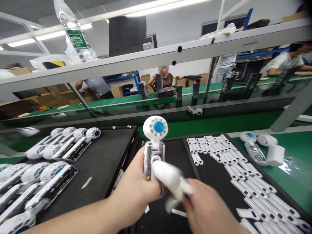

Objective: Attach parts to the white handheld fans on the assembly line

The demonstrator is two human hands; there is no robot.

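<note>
My left hand (138,182) is closed around the body of a white handheld device (156,128), held upright. Its round head has a blue centre ringed by grey slots, and the clear-edged body below shows inner parts. In my right hand (207,201) is a rounded white piece (168,174), smeared by motion. The piece's near end overlaps the front of the device's body; whether they touch I cannot tell. Below the hands lies a black tray (156,222) with a few white slips on it.
On the left, a black tray (102,165) bears rows of similar devices (58,172). Many slim white covers (243,175) fill a tray at right. Beyond it sit loose devices (255,152) and a white block (276,155). A metal rail (156,60) crosses ahead; people work behind it.
</note>
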